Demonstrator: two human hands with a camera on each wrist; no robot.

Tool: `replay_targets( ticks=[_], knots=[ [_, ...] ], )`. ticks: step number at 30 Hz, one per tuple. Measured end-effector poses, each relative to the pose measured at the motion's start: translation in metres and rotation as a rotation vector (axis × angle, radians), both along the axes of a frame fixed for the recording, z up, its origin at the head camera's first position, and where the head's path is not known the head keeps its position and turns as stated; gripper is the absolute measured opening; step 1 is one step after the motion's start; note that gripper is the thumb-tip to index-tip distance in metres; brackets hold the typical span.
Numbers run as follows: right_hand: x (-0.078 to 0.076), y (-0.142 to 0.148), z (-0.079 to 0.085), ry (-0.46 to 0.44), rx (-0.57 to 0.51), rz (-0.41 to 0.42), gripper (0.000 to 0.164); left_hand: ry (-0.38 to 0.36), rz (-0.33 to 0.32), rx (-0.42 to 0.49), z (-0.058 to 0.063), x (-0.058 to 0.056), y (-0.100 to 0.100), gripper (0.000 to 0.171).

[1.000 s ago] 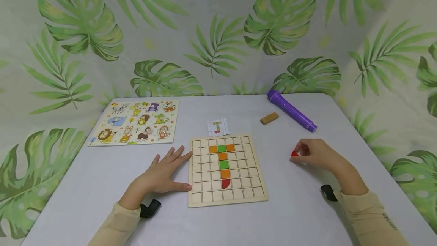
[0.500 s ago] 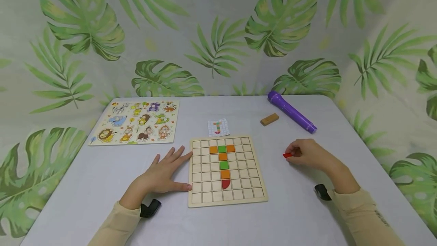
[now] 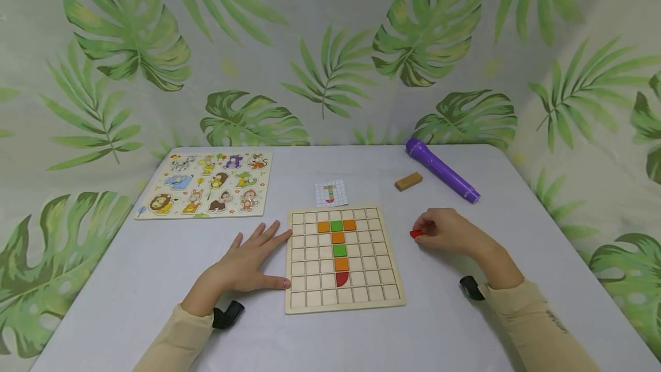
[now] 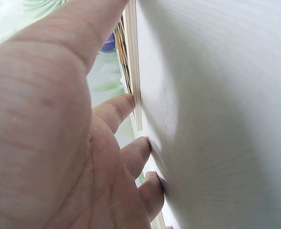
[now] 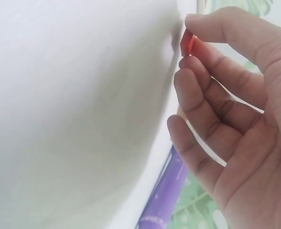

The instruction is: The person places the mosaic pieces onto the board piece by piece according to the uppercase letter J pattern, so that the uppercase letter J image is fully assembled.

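Note:
A square wooden grid board [image 3: 374, 293] lies in the middle of the table in the head view. On it, orange tiles [image 3: 341, 264] and green tiles [image 3: 339, 250] form a T shape, with a red quarter-round tile [image 3: 342, 279] at the foot. My left hand [image 3: 245, 263] rests flat with spread fingers, its thumb and index fingertip touching the board's left edge. Right of the board, my right hand [image 3: 449, 234] pinches a small red tile [image 3: 415, 234] between thumb and fingers, low over the table. The right wrist view shows this red tile [image 5: 186, 43] edge-on; its full outline is hidden.
Behind the board lies a small printed pattern card [image 3: 331, 193]. An animal picture puzzle [image 3: 203, 188] occupies the back left. Toward the back right are a small wooden block [image 3: 408, 181] and a purple toy microphone [image 3: 443, 170]. A leaf-patterned cloth [image 3: 330, 45] hangs behind the table.
My right hand has moved left toward the board, carrying the red tile. The left hand and the tiles on the board have stayed in place.

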State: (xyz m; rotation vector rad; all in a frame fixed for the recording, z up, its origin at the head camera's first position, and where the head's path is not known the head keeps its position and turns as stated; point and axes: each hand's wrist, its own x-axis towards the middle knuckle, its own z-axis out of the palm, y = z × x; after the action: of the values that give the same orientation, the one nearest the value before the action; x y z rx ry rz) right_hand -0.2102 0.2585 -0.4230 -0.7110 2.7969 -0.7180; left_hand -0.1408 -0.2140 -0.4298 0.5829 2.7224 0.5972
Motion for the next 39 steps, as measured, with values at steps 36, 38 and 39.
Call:
replay_targets(
  ticks=[36,38,39],
  knots=[
    [0.040,-0.144,0.023,0.014,-0.046,0.166,0.010,0.015,0.000,-0.003,-0.001,0.000,0.000,0.108],
    [0.044,-0.151,0.024,0.021,-0.036,0.161,0.010,0.018,0.000,-0.001,-0.001,0.000,0.000,0.108],
    [0.047,-0.153,0.024,0.025,-0.034,0.161,0.010,0.018,0.001,-0.001,-0.002,0.000,0.000,0.108]
  ],
)
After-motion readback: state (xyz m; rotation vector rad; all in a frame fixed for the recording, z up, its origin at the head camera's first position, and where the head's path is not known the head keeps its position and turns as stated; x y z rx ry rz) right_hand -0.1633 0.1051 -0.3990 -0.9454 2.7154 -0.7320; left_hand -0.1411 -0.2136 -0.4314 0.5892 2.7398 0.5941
